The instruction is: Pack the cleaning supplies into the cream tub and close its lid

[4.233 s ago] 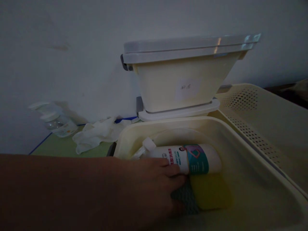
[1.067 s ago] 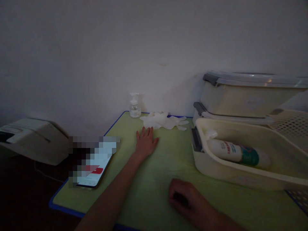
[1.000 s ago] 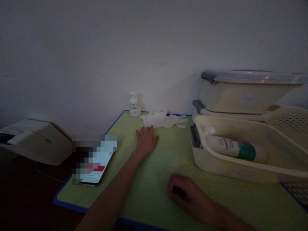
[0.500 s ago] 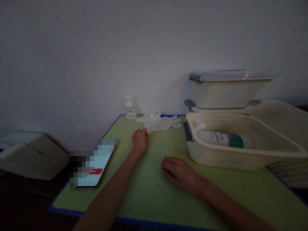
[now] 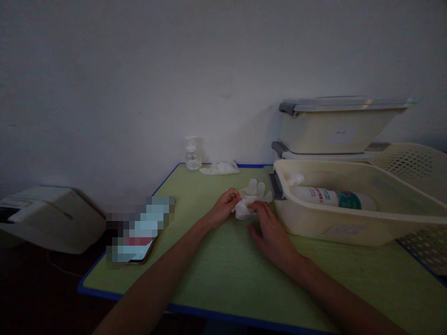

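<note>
A thin white disposable glove is between my two hands above the table's middle, its pale fingers pointing away from me. My left hand is closed, pinching the glove's left side near the cuff. From the right, my right hand has its bent fingers on the glove's near end, while its thumb hangs lower, apart from the glove. Another crumpled white glove lies at the table's back edge, beside a clear pump bottle with a white top.
A cream tub at right holds a white-and-green bottle on its side. Behind it are stacked lidded boxes and a perforated basket. A phone lies on the green table at left. A white boxy object stands beyond the table's left edge.
One glove has come off the pile at the back and moved toward me, to the right, with my left hand. My right hand has moved forward and now touches it.
</note>
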Motion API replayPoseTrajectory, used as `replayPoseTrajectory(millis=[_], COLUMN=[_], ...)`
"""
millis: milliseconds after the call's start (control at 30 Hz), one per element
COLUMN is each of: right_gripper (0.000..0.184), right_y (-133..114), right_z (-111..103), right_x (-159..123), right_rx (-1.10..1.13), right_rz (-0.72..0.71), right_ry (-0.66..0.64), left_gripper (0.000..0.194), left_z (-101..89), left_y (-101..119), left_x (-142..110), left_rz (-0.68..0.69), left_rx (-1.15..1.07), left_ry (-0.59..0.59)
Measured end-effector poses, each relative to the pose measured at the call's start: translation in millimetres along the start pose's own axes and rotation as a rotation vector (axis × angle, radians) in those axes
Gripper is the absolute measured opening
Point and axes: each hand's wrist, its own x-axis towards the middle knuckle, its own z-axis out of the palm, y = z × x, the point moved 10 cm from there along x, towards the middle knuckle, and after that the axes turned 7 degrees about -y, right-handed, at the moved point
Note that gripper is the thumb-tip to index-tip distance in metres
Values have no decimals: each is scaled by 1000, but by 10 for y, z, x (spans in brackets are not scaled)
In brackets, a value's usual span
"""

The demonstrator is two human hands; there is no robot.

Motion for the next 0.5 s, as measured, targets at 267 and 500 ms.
replayPoseTrajectory(millis=[267, 500], right_gripper=[33, 19], right_y=[41, 439], right_z=[41, 89], right_x=[6, 37], right_rx=[237, 688], right_rz=[69, 345], right_ry=[-47, -34], left_gripper=[39, 56], left_z=[201, 111], left_y=[-13, 75], left_x=[-91, -53], left_rz=[-51, 82], left_rx=[-401, -539], left_ry=[-133, -12])
